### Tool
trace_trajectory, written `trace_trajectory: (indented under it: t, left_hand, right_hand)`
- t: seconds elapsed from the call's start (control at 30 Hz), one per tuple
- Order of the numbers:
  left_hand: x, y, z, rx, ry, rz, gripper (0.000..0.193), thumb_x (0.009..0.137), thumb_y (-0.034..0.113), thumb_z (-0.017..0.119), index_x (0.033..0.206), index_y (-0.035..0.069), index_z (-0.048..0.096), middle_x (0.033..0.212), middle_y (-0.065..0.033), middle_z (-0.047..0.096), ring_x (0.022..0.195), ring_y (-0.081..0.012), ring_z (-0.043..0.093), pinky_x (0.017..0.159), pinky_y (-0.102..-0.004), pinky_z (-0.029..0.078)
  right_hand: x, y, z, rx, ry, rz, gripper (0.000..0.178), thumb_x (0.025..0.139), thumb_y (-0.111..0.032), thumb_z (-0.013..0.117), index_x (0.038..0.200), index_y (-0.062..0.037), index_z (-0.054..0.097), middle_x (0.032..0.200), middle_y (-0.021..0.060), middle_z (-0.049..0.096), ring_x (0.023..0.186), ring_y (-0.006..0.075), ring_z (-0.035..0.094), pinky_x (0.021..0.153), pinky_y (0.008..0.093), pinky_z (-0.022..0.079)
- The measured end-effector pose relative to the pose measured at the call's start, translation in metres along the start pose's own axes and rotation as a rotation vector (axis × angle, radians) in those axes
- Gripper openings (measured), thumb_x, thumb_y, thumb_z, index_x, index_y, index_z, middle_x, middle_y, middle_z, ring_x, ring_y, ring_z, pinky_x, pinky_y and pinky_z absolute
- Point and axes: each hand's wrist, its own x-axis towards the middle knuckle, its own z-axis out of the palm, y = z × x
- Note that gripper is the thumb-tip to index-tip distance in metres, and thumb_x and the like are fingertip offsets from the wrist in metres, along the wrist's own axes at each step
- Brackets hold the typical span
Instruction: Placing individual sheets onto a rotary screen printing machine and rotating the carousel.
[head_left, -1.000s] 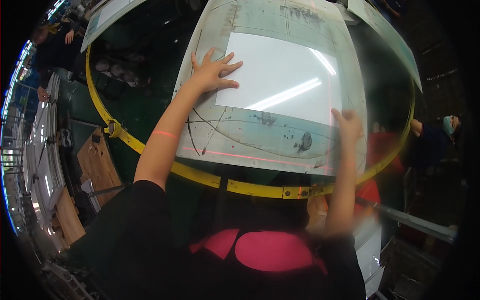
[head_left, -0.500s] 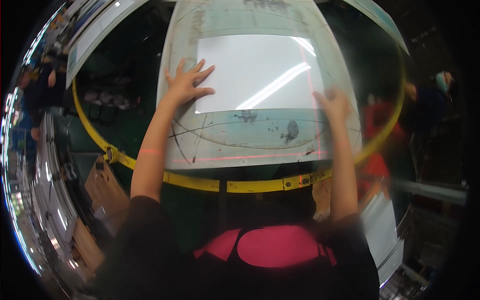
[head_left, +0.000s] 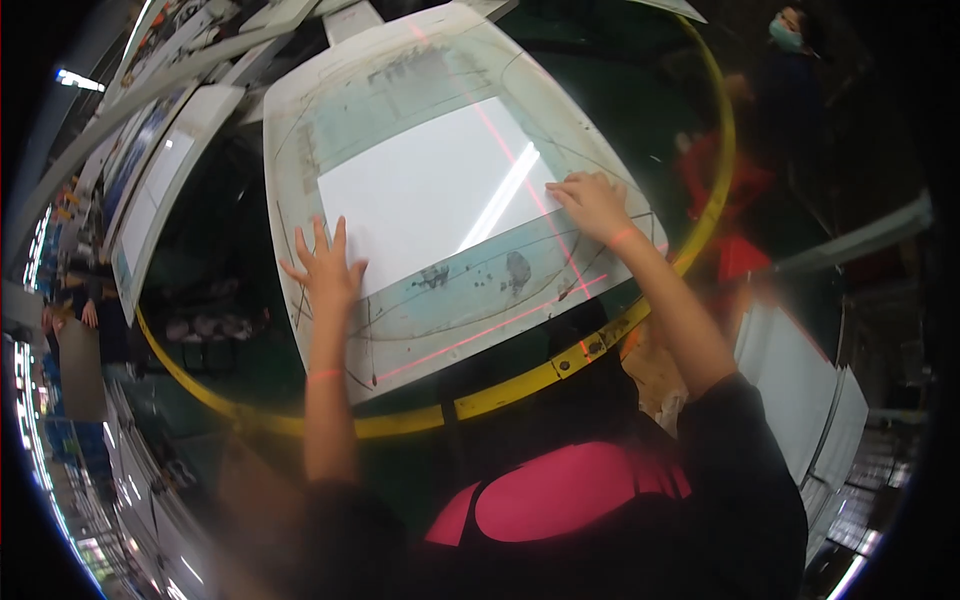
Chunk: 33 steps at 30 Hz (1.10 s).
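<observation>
A glossy white rectangular sheet (head_left: 420,190) lies flat on a pale, stained board (head_left: 300,130) with rounded far corners. My left hand (head_left: 330,270) rests at the sheet's near left corner, its fingers spread and partly over the edge. At the near right corner is my right hand (head_left: 595,208), palm down, fingers loosely bent and slightly apart, the thumb side touching or almost touching the sheet's edge. Neither hand holds anything that I can see. Thin red light lines cross the board, the sheet's right part and both forearms.
A yellow ring rail (head_left: 510,390) curves around the board on the near side and right. Another pale board (head_left: 160,200) with a sheet is at left. Beyond the rail at right stand a masked person (head_left: 790,90) and a red object (head_left: 740,258). Stacked white panels (head_left: 790,370) lie lower right.
The view has tilted, so board and sheet appear turned. My left hand has slid down to the sheet's near left corner. My right hand has come in to the near right corner.
</observation>
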Motion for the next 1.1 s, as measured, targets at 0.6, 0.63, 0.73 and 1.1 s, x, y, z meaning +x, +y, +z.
trace_trajectory:
  t: [0.6, 0.63, 0.73, 1.1]
  left_hand:
    - [-0.177, 0.121, -0.076, -0.955, 0.284, 0.556, 0.021, 0.068, -0.011, 0.057, 0.084, 0.002, 0.057, 0.087, -0.0127, 0.055, 0.078, -0.0269, 0.053, 0.071, -0.0347, 0.043]
    - [-0.174, 0.124, -0.080, -0.978, 0.263, 0.595, 0.022, 0.066, -0.012, 0.057, 0.084, 0.002, 0.057, 0.083, -0.0123, 0.056, 0.075, -0.0263, 0.054, 0.069, -0.0345, 0.043]
    - [-0.158, 0.147, -0.087, -0.994, 0.205, 0.760, 0.023, 0.065, -0.012, 0.057, 0.083, 0.002, 0.058, 0.081, -0.0119, 0.057, 0.073, -0.0255, 0.054, 0.067, -0.0337, 0.043]
    - [-0.184, 0.160, -0.087, -1.101, 0.101, 0.727, 0.024, 0.060, -0.006, 0.059, 0.081, 0.006, 0.062, 0.079, -0.0075, 0.058, 0.072, -0.0250, 0.052, 0.068, -0.0338, 0.041]
  right_hand:
    - [-0.245, 0.232, -0.109, -0.237, 0.169, 0.471, 0.050, 0.069, -0.037, 0.062, 0.111, -0.0115, 0.051, 0.113, 0.0079, 0.051, 0.113, 0.0231, 0.042, 0.099, 0.0534, 0.014]
    - [-0.244, 0.233, -0.109, -0.167, 0.209, 0.449, 0.050, 0.071, -0.037, 0.061, 0.112, -0.0126, 0.050, 0.113, 0.0062, 0.052, 0.112, 0.0216, 0.043, 0.100, 0.0537, 0.012]
    - [-0.255, 0.251, -0.104, -0.222, 0.158, 0.515, 0.048, 0.073, -0.035, 0.059, 0.115, -0.0141, 0.048, 0.114, 0.0043, 0.052, 0.112, 0.0198, 0.044, 0.100, 0.0541, 0.009]
    - [-0.247, 0.261, -0.101, -0.070, 0.278, 0.586, 0.033, 0.075, -0.033, 0.056, 0.101, -0.0133, 0.059, 0.104, 0.0010, 0.059, 0.102, 0.0188, 0.052, 0.100, 0.0552, 0.006]
